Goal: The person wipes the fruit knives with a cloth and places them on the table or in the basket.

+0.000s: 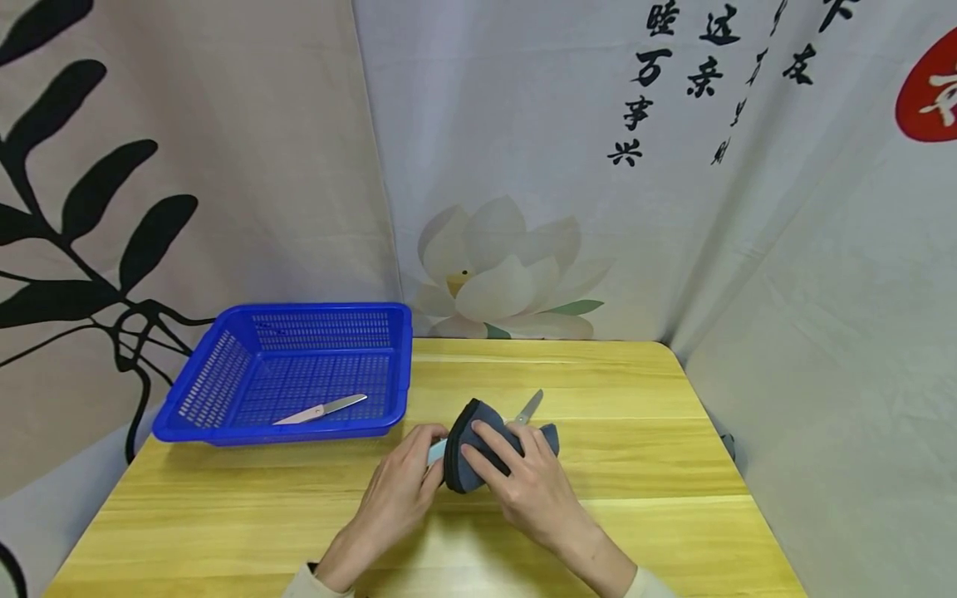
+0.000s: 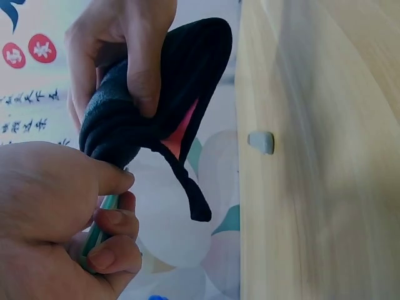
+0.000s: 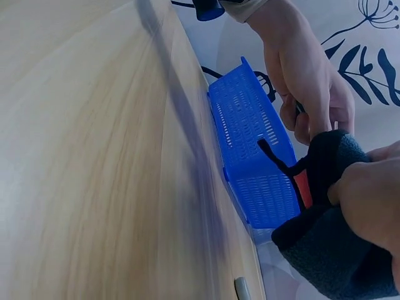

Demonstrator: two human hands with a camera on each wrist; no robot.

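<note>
My left hand (image 1: 404,475) grips a light-blue handle (image 1: 437,452), which looks green in the left wrist view. Its far end disappears into a folded, dark blue-grey fleece cloth (image 1: 465,475) with black edging. From above, my right hand (image 1: 527,482) holds the cloth, its fingers spread over the folds and the thumb pressing in the left wrist view. A black strip (image 2: 195,197) hangs from the cloth, and a pink-red patch (image 2: 179,130) shows inside the fold. Just beyond the right hand, a knife blade (image 1: 532,405) lies on the table; its rear part is hidden.
A blue plastic basket (image 1: 406,374) stands at the table's back left, with a light-handled knife (image 1: 321,410) in it. The wooden table (image 1: 635,531) ends at a printed curtain (image 1: 516,149) behind and a pale curtain on the right.
</note>
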